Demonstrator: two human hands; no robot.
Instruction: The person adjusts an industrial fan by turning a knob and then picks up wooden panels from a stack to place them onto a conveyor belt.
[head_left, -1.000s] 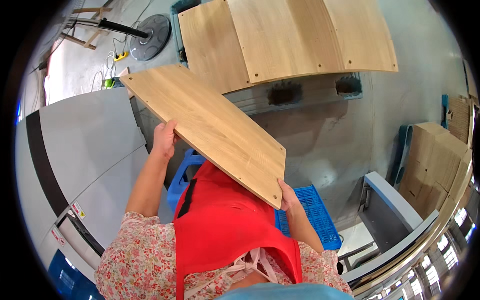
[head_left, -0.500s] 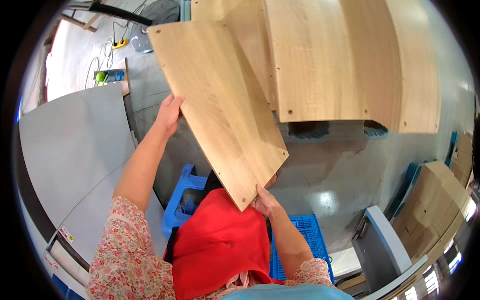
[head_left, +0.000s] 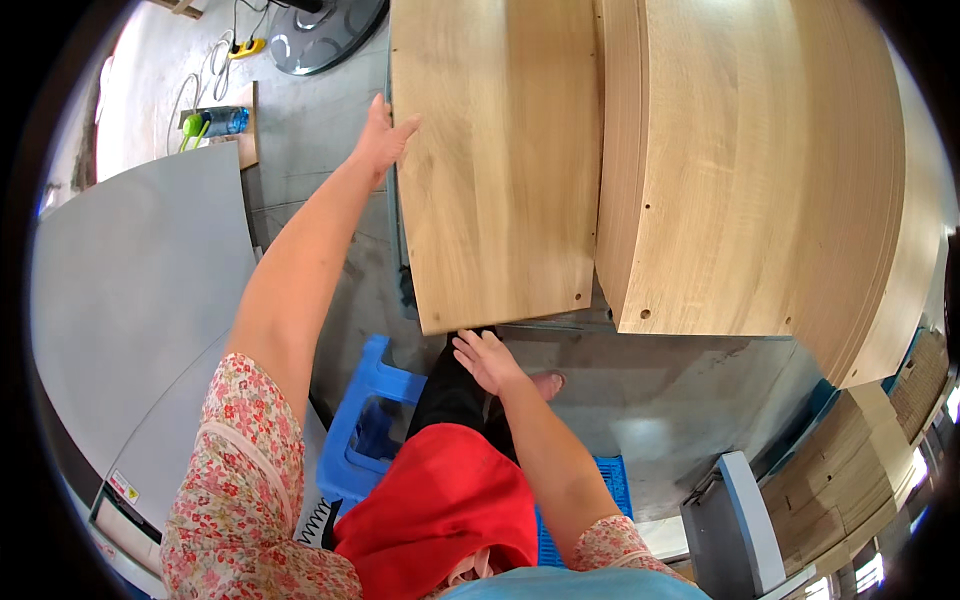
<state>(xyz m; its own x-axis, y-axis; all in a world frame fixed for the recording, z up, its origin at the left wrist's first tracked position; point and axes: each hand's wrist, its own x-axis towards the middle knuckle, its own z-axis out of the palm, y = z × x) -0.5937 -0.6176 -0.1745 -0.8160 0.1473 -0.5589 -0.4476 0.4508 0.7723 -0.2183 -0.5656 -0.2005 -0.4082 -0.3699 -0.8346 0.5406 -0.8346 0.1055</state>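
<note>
A pale wood-grain board (head_left: 500,190) with small drilled holes lies squared up on the left stack, its long side running away from me. At its left edge is my left hand (head_left: 380,142), fingers spread, the thumb reaching onto the edge. My right hand (head_left: 484,360) is at the near end of the board, palm down with fingers stretched out and their tips at the edge. Neither hand is wrapped round the board. To its right stands a thick stack of similar boards (head_left: 740,180).
A blue plastic stool (head_left: 365,400) stands by my legs, with a blue crate (head_left: 612,480) to the right. Large grey panels (head_left: 140,290) fill the left side. Cardboard (head_left: 850,480) lies at the right. A bottle (head_left: 228,121) and a yellow power strip (head_left: 247,48) are far left.
The board, held tilted in both hands before, now lies flat and straight on the left stack. Both hands have loosened their grip, and the left one has moved farther away.
</note>
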